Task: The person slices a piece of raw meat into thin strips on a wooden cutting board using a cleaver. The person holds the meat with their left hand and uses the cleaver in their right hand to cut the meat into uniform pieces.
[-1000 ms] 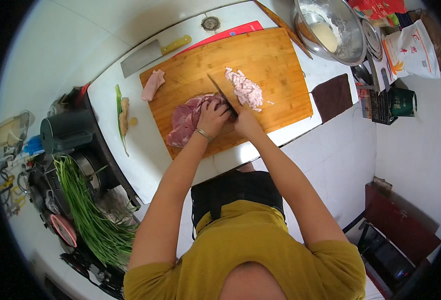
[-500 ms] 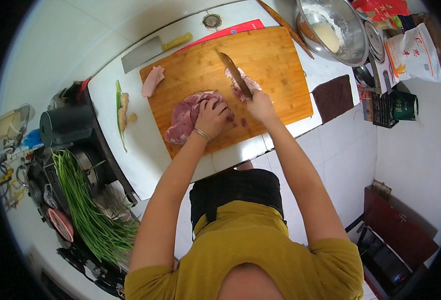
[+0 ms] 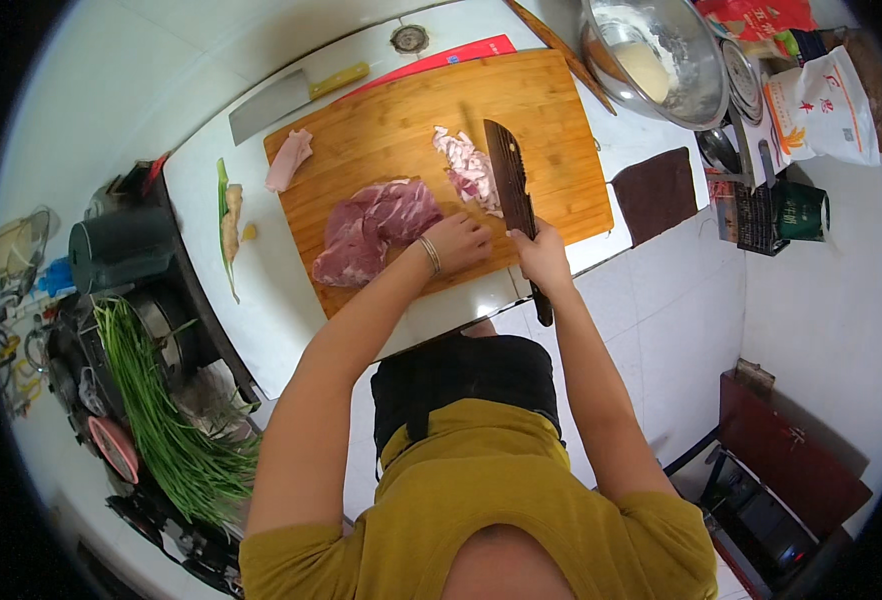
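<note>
My right hand is wrapped round the dark handle of a kitchen knife, whose broad blade is turned up and away from me over the cutting board. Left of the blade lies a pile of chopped meat, pink and white. My left hand rests low over the board near its front edge, fingers curled together; what they hold, if anything, is hidden. Just left of that hand sits a large piece of raw meat. A pale slab of fatty meat lies at the board's left edge.
A yellow-handled cleaver lies behind the board. Ginger and a green onion are on the white table at left. A steel bowl with flour stands back right, near a brown cloth. Green stalks fill the left side.
My left hand has come off the large meat and moved right and nearer to me. The knife has lifted from the chopped meat and swung right, its blade now showing its broad side.
</note>
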`<action>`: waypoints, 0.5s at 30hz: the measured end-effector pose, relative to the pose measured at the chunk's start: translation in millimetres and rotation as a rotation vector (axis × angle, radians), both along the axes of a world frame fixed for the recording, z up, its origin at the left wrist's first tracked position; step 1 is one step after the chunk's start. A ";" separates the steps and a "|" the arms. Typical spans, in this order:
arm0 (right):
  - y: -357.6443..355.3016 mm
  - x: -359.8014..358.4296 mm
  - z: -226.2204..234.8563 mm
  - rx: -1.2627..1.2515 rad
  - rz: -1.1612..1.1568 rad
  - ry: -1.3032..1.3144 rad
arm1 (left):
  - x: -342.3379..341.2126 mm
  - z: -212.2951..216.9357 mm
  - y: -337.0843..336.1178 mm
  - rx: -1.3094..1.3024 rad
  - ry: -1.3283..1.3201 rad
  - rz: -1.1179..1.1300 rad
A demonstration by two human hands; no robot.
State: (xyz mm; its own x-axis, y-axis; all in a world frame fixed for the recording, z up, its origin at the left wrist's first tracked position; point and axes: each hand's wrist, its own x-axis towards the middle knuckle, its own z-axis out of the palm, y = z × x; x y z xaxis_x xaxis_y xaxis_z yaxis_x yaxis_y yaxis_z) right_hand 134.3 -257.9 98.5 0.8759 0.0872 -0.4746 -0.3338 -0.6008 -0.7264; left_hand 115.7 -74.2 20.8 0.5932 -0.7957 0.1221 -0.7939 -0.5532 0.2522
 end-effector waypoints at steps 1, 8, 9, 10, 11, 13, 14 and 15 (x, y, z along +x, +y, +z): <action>-4.0 0.9 -1.9 0.010 -0.012 0.000 | 4.3 -1.0 -4.1 0.020 0.038 0.000; -3.0 5.0 14.0 -0.040 -0.030 0.064 | 39.3 -1.1 -2.5 -0.089 0.338 0.447; -5.6 3.8 11.5 -0.055 -0.024 0.060 | 38.9 10.7 2.3 -0.101 0.317 0.404; -7.4 2.0 7.1 -0.064 -0.014 0.056 | 35.7 27.5 8.4 -0.110 0.297 0.366; -8.3 0.3 4.8 -0.074 -0.003 0.053 | 32.1 36.0 13.6 -0.118 0.276 0.328; -2.9 -3.6 6.7 -0.078 0.001 0.080 | 22.0 27.9 27.8 -0.029 0.193 0.199; 0.1 -6.3 7.7 -0.080 0.003 0.093 | 18.2 23.1 31.7 0.015 0.152 0.134; 2.0 -8.8 7.7 -0.074 0.006 0.081 | 17.4 21.0 30.5 0.037 0.180 0.166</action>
